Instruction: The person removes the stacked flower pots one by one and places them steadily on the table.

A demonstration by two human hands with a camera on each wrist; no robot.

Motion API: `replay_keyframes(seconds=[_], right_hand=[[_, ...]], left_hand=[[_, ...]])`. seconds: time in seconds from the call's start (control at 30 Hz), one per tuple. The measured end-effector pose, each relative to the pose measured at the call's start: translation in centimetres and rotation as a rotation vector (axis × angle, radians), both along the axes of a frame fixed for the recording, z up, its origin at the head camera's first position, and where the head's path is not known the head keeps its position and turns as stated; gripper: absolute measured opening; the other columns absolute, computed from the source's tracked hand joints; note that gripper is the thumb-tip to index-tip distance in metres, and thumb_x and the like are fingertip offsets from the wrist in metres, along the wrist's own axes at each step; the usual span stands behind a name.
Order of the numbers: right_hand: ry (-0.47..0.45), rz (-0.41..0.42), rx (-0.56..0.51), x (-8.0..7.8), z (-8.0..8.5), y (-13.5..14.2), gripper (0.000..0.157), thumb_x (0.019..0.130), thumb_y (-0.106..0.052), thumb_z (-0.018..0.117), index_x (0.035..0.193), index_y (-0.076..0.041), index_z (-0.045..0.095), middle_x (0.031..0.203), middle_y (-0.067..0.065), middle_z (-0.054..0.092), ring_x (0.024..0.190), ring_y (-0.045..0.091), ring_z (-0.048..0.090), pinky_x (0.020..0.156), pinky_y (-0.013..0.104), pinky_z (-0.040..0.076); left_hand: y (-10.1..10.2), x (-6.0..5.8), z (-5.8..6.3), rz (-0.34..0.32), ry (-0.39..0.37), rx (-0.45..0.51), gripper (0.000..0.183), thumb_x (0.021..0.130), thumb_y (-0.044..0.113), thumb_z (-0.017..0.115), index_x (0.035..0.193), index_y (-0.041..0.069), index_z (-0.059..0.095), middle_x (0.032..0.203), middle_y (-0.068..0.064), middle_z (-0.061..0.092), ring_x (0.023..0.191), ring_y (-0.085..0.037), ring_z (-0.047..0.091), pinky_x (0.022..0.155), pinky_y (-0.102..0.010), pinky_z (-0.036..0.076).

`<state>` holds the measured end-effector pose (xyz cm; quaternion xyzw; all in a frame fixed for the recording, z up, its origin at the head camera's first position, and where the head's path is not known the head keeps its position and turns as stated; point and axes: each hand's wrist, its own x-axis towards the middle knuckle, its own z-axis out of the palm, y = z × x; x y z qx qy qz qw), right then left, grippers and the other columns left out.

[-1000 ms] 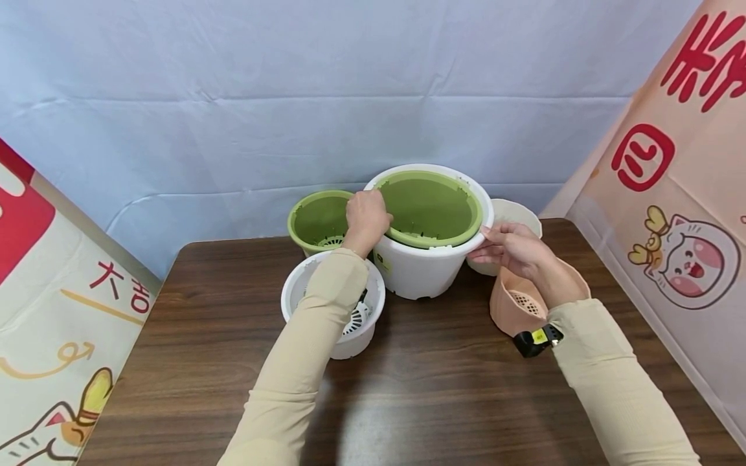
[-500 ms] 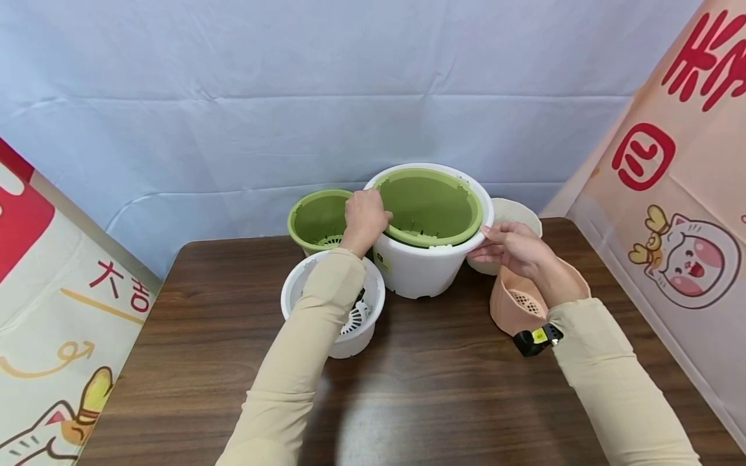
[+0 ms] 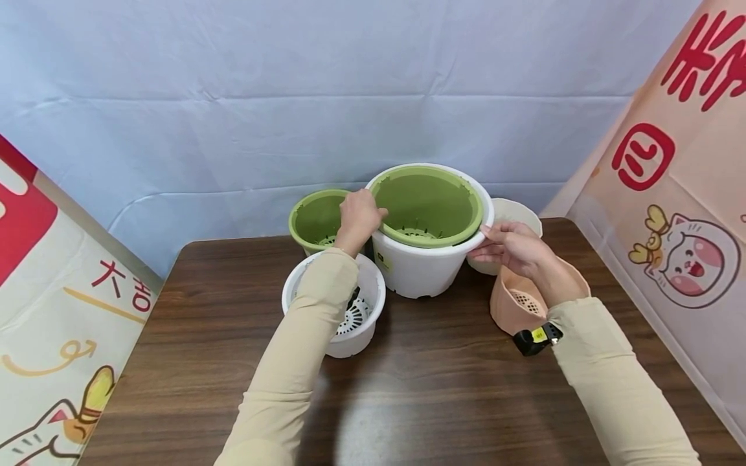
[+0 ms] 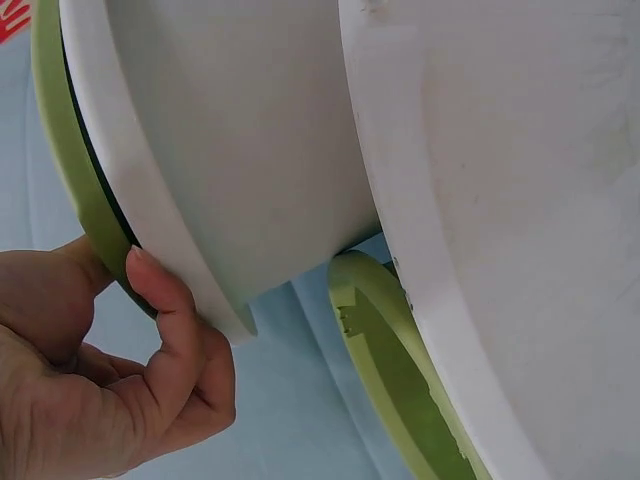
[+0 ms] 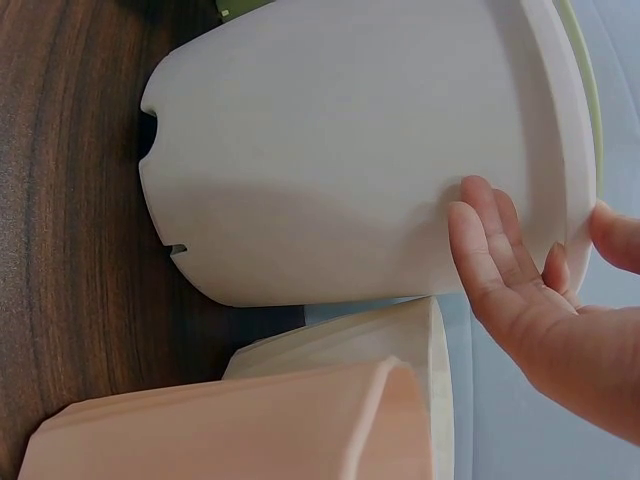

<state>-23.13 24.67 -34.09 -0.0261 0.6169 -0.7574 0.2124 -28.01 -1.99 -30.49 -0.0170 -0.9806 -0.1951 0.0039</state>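
Observation:
A large white flowerpot (image 3: 416, 272) stands at the back of the table with a green flowerpot (image 3: 428, 197) nested inside it. My left hand (image 3: 358, 219) pinches the green pot's rim on the left. In the left wrist view, the thumb of that hand (image 4: 110, 375) goes behind the green rim, and a fingertip lies by the gap to the white rim. My right hand (image 3: 515, 249) holds the white pot's rim on the right. From the right wrist view, its thumb is at the rim and its fingers (image 5: 485, 235) lie along the outer wall.
Left of the large pot are a smaller green pot (image 3: 309, 220) and, nearer, a small white pot (image 3: 350, 346) with a slotted base, partly under my left forearm. On the right, a cream pot (image 3: 515, 210) stands behind a peach pot (image 3: 504, 304). A pale cloth (image 3: 280, 97) hangs behind the table.
The inner green pot has shifted slightly left within the white pot, and my left hand has moved a little left with it. My right hand stays at the white rim.

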Motion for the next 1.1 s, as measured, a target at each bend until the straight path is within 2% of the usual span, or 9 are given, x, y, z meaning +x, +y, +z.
replay_keyframes(seconds=[0.27,0.43,0.57,0.7,0.83,0.93,1.1], right_hand=[[-0.003,0.003,-0.002,0.0,0.0,0.0,0.018,0.097,-0.01,0.042,0.084,0.0,0.049,0.078,0.013,0.067,0.077,0.023,0.066,0.074,0.03,0.054],[-0.003,0.001,-0.002,-0.1,0.0,0.0,0.018,0.097,-0.01,0.042,0.085,0.001,0.049,0.078,0.013,0.067,0.077,0.023,0.066,0.074,0.03,0.054],[-0.001,-0.001,0.0,-0.1,-0.1,0.0,0.015,0.097,-0.01,0.042,0.09,0.002,0.047,0.078,0.013,0.067,0.077,0.023,0.066,0.075,0.031,0.054],[-0.002,-0.001,0.005,-0.1,-0.1,0.0,0.015,0.097,-0.01,0.042,0.092,0.003,0.046,0.078,0.013,0.067,0.078,0.024,0.066,0.076,0.031,0.053],[-0.003,0.001,0.01,-0.1,-0.1,0.0,0.016,0.097,-0.011,0.043,0.091,0.003,0.046,0.078,0.013,0.067,0.078,0.023,0.066,0.076,0.031,0.053],[-0.001,0.004,0.011,-0.1,-0.1,0.0,0.016,0.097,-0.011,0.043,0.091,0.003,0.047,0.078,0.013,0.067,0.078,0.024,0.066,0.077,0.031,0.053],[-0.003,0.004,0.006,-0.1,-0.1,0.0,0.016,0.097,-0.011,0.042,0.09,0.003,0.048,0.079,0.013,0.068,0.078,0.024,0.066,0.077,0.032,0.053]], left_hand=[[-0.3,-0.2,-0.1,0.031,-0.021,0.017,0.028,0.088,0.029,0.06,0.072,0.006,0.054,0.093,-0.014,0.062,0.095,-0.029,0.057,0.084,-0.036,0.047],[-0.5,-0.2,-0.1,0.045,-0.043,0.032,0.031,0.089,0.029,0.057,0.067,0.007,0.056,0.083,-0.011,0.063,0.094,-0.028,0.058,0.083,-0.034,0.048],[-0.7,-0.2,-0.2,0.06,-0.062,0.078,0.029,0.089,0.028,0.055,0.07,0.006,0.062,0.075,-0.008,0.064,0.095,-0.027,0.058,0.083,-0.032,0.048],[-0.8,-0.1,-0.1,0.07,-0.075,0.135,0.029,0.089,0.025,0.055,0.068,0.006,0.06,0.067,-0.005,0.063,0.089,-0.025,0.06,0.082,-0.031,0.048],[-1.0,0.0,-0.1,0.09,-0.095,0.202,0.026,0.089,0.023,0.054,0.069,0.006,0.058,0.061,-0.003,0.061,0.07,-0.017,0.065,0.076,-0.028,0.049],[-1.1,0.1,0.0,0.106,-0.118,0.248,0.023,0.089,0.022,0.053,0.075,0.006,0.058,0.064,-0.005,0.063,0.055,-0.013,0.064,0.067,-0.024,0.05],[-1.3,0.1,0.0,0.113,-0.129,0.267,0.022,0.089,0.022,0.052,0.074,0.006,0.055,0.071,-0.008,0.065,0.055,-0.013,0.064,0.059,-0.02,0.048]])
